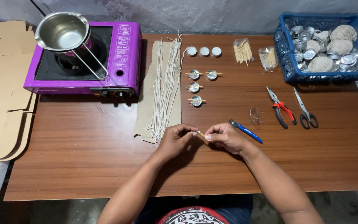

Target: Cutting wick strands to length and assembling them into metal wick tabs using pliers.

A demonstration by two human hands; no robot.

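Both hands meet over the table (104, 166): left hand (177, 139) and right hand (224, 136) pinch a small stick (201, 134) with a wick end, seemingly fixing them together; steady fingertip grip needed next.

A short, thin piece of pale wick (199, 133) with a small light-brown wooden stick at it is pinched between the fingertips of the left hand (178, 140) and the right hand (225, 137), held just above the wooden desk (83, 157) near the middle of its front half. It lies roughly level, running left to right across the gap between the two hands, and only a small part shows between the fingers. It is too small to tell how wick and stick are joined.
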